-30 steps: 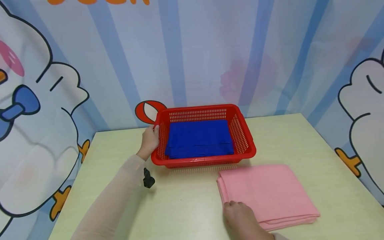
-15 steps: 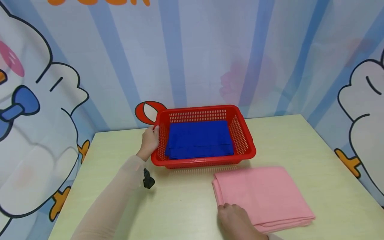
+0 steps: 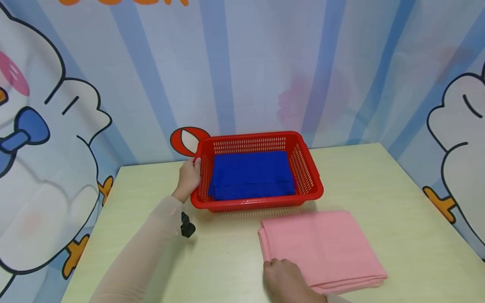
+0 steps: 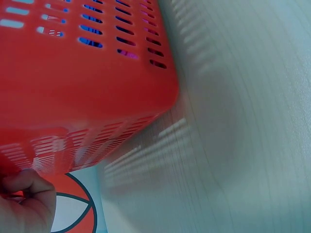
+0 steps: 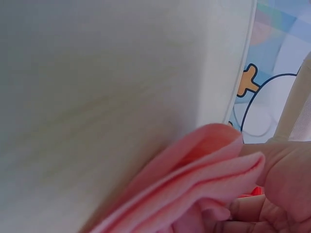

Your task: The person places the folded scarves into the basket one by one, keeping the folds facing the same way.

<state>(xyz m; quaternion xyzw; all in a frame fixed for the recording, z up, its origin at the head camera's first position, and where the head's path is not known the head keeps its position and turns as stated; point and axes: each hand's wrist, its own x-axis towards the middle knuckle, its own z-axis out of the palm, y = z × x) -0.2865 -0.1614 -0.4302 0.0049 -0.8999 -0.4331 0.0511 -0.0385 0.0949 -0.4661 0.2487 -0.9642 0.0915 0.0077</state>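
Observation:
A red plastic basket (image 3: pixel 257 206) with slotted walls stands at the back of the table, and a folded blue cloth (image 3: pixel 251 174) lies inside it. My left hand (image 3: pixel 188 176) grips the basket's left rim; in the left wrist view its thumb and fingers (image 4: pixel 29 187) pinch the red edge. In front of the basket, to the right, lies a folded pink cloth (image 3: pixel 323 248). My right hand (image 3: pixel 286 277) holds that cloth by its left edge. In the right wrist view the folded layers of the pink cloth (image 5: pixel 194 179) bunch at the fingers.
The pale wooden table (image 3: pixel 223 256) ends at the back against a striped blue curtain (image 3: pixel 257 84) with cartoon figures. A small black device (image 3: pixel 187 225) hangs at my left wrist, just above the table.
My right hand has moved left, drawing the pink cloth along the table with it. My left hand, the basket and the blue cloth have stayed in place.

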